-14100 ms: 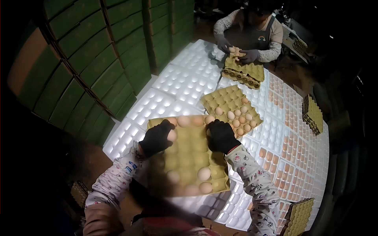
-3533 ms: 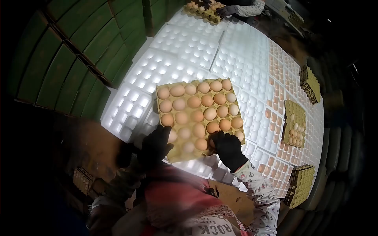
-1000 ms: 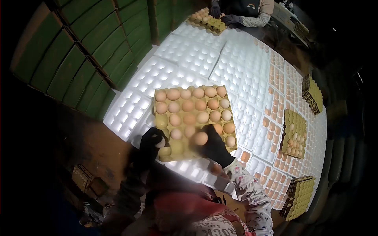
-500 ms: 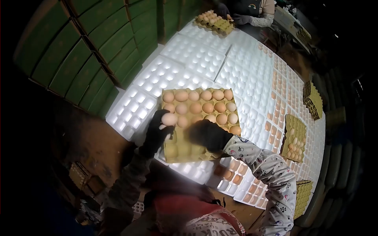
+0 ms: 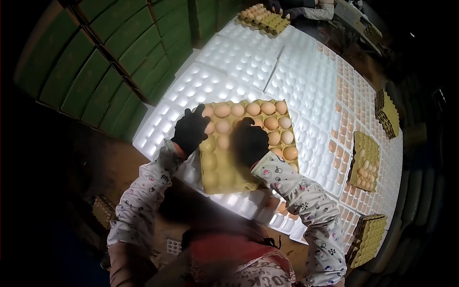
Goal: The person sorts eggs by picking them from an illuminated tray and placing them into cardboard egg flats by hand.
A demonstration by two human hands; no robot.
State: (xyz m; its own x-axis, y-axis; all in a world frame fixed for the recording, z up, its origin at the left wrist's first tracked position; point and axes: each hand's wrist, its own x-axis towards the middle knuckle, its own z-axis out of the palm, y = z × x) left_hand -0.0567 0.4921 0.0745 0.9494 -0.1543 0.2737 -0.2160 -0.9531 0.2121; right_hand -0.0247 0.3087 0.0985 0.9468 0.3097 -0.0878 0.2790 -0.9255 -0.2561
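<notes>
A pulp egg tray [image 5: 224,177] lies tilted on the white cell trays in front of me. Brown and pale eggs [image 5: 253,109] fill its far and right cells, while the near left cells are bare. My left hand [image 5: 190,129], in a dark glove, is at the tray's far left corner, fingers apart beside the left-hand eggs [image 5: 209,127]. Over the middle of the tray is my right hand [image 5: 249,143], also in a dark glove. Its fingers bend down among the eggs, partly hidden and blurred, so any egg under them cannot be made out.
White cell trays [image 5: 239,60] cover the table, with eggs along the right side. Another partly filled pulp tray [image 5: 366,162] and stacked pulp trays [image 5: 368,239] stand at right. Green boxes [image 5: 100,71] rise at left. A co-worker's gloved hand [image 5: 292,13] is near a far egg tray [image 5: 265,19].
The egg at my left hand is no longer seen there; that hand has moved up to the tray's far left corner and spread its fingers. My right hand has shifted slightly left and farther away.
</notes>
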